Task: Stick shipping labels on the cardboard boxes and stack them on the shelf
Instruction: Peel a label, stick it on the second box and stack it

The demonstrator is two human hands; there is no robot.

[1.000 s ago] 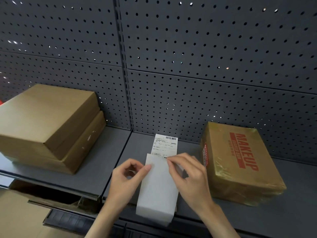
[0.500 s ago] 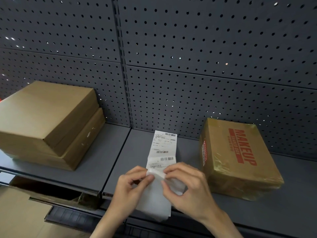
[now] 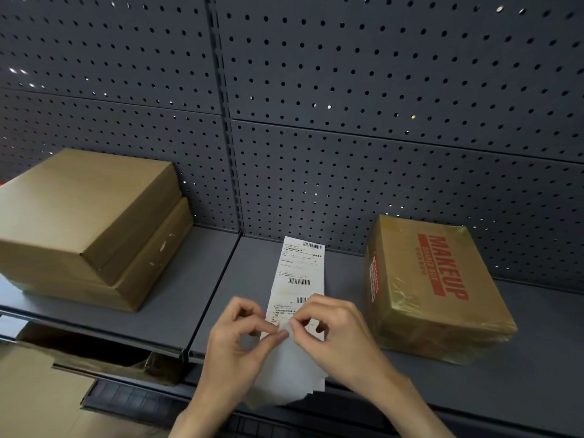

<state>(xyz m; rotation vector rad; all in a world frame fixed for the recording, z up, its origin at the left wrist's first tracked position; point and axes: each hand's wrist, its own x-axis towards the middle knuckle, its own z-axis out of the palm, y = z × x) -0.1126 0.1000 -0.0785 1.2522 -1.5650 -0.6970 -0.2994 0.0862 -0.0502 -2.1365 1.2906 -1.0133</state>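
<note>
A white shipping label (image 3: 300,270) with barcodes lies lengthwise on the grey shelf (image 3: 196,298), its printed side up. My left hand (image 3: 240,343) and my right hand (image 3: 335,336) both pinch its near end, where the white backing paper (image 3: 290,377) curls down below my fingers, peeled away from the label. A cardboard box wrapped in clear tape with red "MAKEUP" print (image 3: 436,289) stands on the shelf just right of my hands. Two plain cardboard boxes (image 3: 91,222) sit stacked at the left.
A dark perforated back panel (image 3: 347,121) rises behind the shelf. Below the shelf at the lower left, an open cardboard carton (image 3: 41,380) shows. Bare shelf lies between the stack and the label.
More of the printed label has come free of the backing: it now reaches further back on the shelf. My fingers have closed in tighter at the peel line, and the backing hangs lower.
</note>
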